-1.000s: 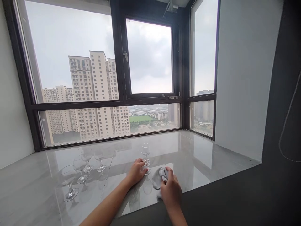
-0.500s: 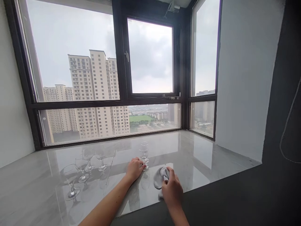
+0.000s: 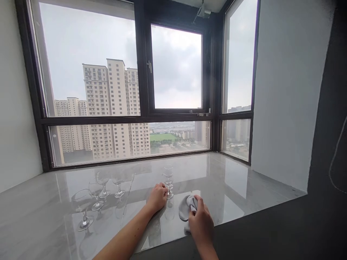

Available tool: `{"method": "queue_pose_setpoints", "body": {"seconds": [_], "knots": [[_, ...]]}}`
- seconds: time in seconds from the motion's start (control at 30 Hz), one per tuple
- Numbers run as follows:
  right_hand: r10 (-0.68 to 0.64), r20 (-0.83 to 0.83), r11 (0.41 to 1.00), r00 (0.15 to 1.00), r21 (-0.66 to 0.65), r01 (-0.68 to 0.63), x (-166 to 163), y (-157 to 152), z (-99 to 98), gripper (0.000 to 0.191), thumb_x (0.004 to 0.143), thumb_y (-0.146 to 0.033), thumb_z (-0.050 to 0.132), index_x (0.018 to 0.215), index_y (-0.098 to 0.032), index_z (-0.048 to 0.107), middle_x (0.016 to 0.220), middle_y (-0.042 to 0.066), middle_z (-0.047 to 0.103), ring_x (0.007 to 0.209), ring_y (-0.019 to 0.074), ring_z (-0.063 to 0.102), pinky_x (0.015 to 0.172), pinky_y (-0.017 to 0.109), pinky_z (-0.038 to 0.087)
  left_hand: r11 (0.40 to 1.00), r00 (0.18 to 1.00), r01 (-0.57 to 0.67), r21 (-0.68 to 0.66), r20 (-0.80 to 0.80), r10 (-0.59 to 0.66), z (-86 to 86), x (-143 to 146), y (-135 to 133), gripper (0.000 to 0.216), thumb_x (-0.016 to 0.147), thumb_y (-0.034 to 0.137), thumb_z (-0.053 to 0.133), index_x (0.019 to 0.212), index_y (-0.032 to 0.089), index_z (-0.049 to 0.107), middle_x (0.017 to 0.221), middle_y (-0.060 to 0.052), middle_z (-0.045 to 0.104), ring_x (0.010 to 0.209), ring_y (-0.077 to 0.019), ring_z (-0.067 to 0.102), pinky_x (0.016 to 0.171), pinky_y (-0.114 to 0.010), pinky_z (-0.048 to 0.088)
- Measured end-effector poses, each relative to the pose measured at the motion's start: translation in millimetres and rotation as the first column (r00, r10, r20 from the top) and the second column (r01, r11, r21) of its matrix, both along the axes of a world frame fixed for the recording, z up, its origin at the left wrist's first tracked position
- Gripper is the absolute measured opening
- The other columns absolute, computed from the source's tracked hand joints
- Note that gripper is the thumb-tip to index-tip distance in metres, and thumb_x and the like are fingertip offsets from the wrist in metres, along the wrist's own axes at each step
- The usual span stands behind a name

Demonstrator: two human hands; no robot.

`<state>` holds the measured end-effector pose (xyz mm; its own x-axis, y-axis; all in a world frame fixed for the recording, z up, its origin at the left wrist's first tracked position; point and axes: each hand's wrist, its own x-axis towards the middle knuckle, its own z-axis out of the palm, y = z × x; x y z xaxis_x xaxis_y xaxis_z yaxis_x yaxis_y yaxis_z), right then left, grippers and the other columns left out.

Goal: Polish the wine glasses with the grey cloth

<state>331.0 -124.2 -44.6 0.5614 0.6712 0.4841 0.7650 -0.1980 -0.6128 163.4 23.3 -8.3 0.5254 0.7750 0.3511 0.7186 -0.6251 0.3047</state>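
Note:
A clear stemmed glass (image 3: 168, 173) stands upright on the glossy grey sill. My left hand (image 3: 157, 198) is at its lower stem, fingers curled against it from the left; the fingertips are partly hidden. Faint rings by the stem may belong to another glass behind, though I cannot tell. To the right, my right hand (image 3: 202, 221) grips a bunched grey cloth (image 3: 185, 207) between thumb and fingers. Part of the cloth lies on the sill, near its front edge.
Several more stemmed glasses (image 3: 82, 202) stand upright in a group on the left of the sill (image 3: 230, 187). Dark-framed windows (image 3: 176, 66) rise behind it. A white wall (image 3: 284, 94) borders the right side, and the sill's front edge runs diagonally below my right hand.
The view has shifted slightly, so everything sits a little further right. My left fingertips cover less of the glass stem than before. My right hand still holds the cloth.

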Motion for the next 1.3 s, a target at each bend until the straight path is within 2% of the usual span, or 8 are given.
{"method": "queue_pose_setpoints", "body": {"seconds": [0.13, 0.37, 0.63, 0.8, 0.87, 0.97, 1.13, 1.3], "knots": [[-0.015, -0.005, 1.000, 1.000, -0.020, 0.015, -1, 0, 2.2, 0.046, 0.090, -0.009, 0.051, 0.132, -0.023, 0.055, 0.108, 0.006, 0.071, 0.093, 0.0223, 0.071, 0.072, 0.027, 0.046, 0.996, 0.994, 0.083, -0.016, 0.067, -0.081, -0.4, 0, 2, 0.029, 0.093, 0.014, 0.052, 0.097, 0.021, 0.080, 0.129, -0.010, 0.069, 0.121, -0.0259, 0.059, 0.106, -0.038, 0.044], [-0.011, -0.002, 0.999, 1.000, -0.044, 0.011, -1, 0, 2.0, 0.045, 0.091, -0.010, 0.050, 0.133, -0.024, 0.054, 0.107, 0.005, 0.070, 0.094, 0.0224, 0.071, 0.071, 0.027, 0.045, 0.992, 0.986, 0.126, -0.025, 0.111, -0.123, -1.2, 0, 4, 0.030, 0.094, 0.018, 0.051, 0.090, 0.024, 0.080, 0.110, -0.005, 0.077, 0.111, -0.0223, 0.065, 0.101, -0.033, 0.046], [-0.016, 0.011, 1.000, 1.000, -0.026, 0.016, 0, 2, -2.2, 0.042, 0.092, -0.015, 0.051, 0.132, -0.024, 0.055, 0.106, 0.006, 0.072, 0.090, 0.0230, 0.072, 0.069, 0.028, 0.046, 0.998, 0.984, 0.066, 0.003, 0.164, -0.065, -4.1, 2, 3, 0.024, 0.089, 0.019, 0.061, 0.103, 0.025, 0.079, 0.113, -0.006, 0.077, 0.114, -0.0252, 0.064, 0.104, -0.036, 0.046], [-0.036, 0.011, 0.999, 0.999, 0.019, 0.036, 1, 2, -10.8, 0.040, 0.094, -0.021, 0.045, 0.133, -0.026, 0.054, 0.109, 0.007, 0.071, 0.092, 0.0249, 0.072, 0.070, 0.031, 0.046, 0.984, 0.933, -0.127, 0.125, 0.351, 0.076, 6.3, -7, -5, 0.028, 0.092, 0.012, 0.048, 0.097, 0.021, 0.075, 0.101, -0.007, 0.073, 0.101, -0.0226, 0.064, 0.094, -0.036, 0.048], [-0.038, 0.011, 0.999, 0.999, 0.027, 0.037, 1, 3, -12.9, 0.039, 0.094, -0.025, 0.043, 0.132, -0.026, 0.054, 0.110, 0.008, 0.071, 0.091, 0.0259, 0.072, 0.069, 0.032, 0.046, 0.931, 0.873, -0.275, 0.242, 0.467, 0.136, 13.2, -17, -9, 0.027, 0.094, 0.014, 0.045, 0.094, 0.021, 0.071, 0.097, -0.007, 0.068, 0.098, -0.0233, 0.062, 0.094, -0.039, 0.046], [-0.013, 0.009, 0.999, 1.000, 0.030, 0.013, 2, 3, -14.1, 0.040, 0.095, -0.028, 0.039, 0.132, -0.025, 0.054, 0.113, 0.011, 0.071, 0.092, 0.0274, 0.071, 0.071, 0.034, 0.048, 0.772, 0.702, -0.553, 0.313, 0.674, 0.229, 21.7, -37, -9, 0.020, 0.092, 0.020, 0.049, 0.105, 0.021, 0.065, 0.109, -0.010, 0.060, 0.109, -0.0280, 0.056, 0.101, -0.047, 0.041], [-0.006, -0.022, 1.000, 1.000, -0.002, 0.006, 3, 5, -16.1, 0.044, 0.094, -0.030, 0.036, 0.135, -0.025, 0.051, 0.121, 0.013, 0.070, 0.097, 0.0289, 0.072, 0.074, 0.035, 0.050, 0.582, 0.262, -0.812, -0.042, 0.865, 0.428, 25.4, -63, 13, 0.042, 0.082, 0.026, 0.052, 0.123, 0.020, 0.046, 0.134, -0.017, 0.046, 0.131, -0.0356, 0.042, 0.107, -0.058, 0.035], [0.026, -0.067, 0.999, 0.997, 0.033, -0.024, 11, 17, -26.8, 0.045, 0.090, -0.028, 0.042, 0.133, -0.025, 0.052, 0.119, 0.012, 0.072, 0.099, 0.0283, 0.073, 0.077, 0.034, 0.052, 0.483, 0.088, -0.857, -0.179, 0.873, 0.480, 18.3, -81, 37, 0.060, 0.074, 0.032, 0.057, 0.130, 0.020, 0.039, 0.140, -0.019, 0.044, 0.136, -0.0393, 0.040, 0.109, -0.061, 0.036]]}}
